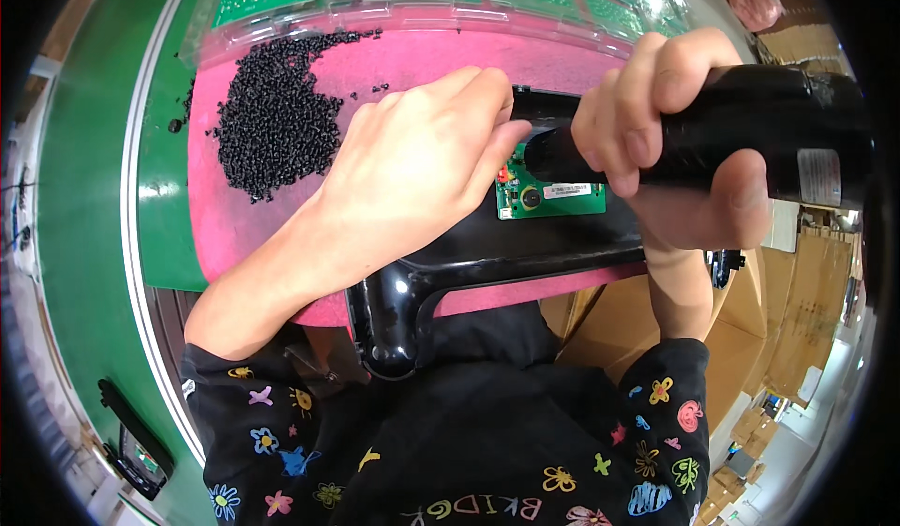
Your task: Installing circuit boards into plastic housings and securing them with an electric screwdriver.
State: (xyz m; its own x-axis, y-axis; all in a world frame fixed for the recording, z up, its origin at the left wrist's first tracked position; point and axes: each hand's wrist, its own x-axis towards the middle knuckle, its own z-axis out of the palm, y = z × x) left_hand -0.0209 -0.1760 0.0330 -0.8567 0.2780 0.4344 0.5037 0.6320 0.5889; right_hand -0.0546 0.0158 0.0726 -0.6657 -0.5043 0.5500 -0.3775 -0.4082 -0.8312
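My right hand (656,123) is wrapped around a thick black electric screwdriver (792,118), which lies nearly level and points left. Its dark nose reaches down over a green circuit board (558,203); the bit's tip is hidden. That board sits inside a black plastic housing (469,249) with a rounded arm toward me. Close beside the screwdriver's nose, my left hand (412,146) is closed with thumb and forefinger pinched together, over the housing's left part. Whatever the pinch holds, if anything, cannot be seen.
A heap of small black screws (277,118) lies left on a pink mat (225,231). Behind it, clear plastic trays (459,10) carry several green boards. The green bench (169,217) borders the mat. Cardboard boxes (806,320) stand at the right; another black housing (136,442) lies lower left.
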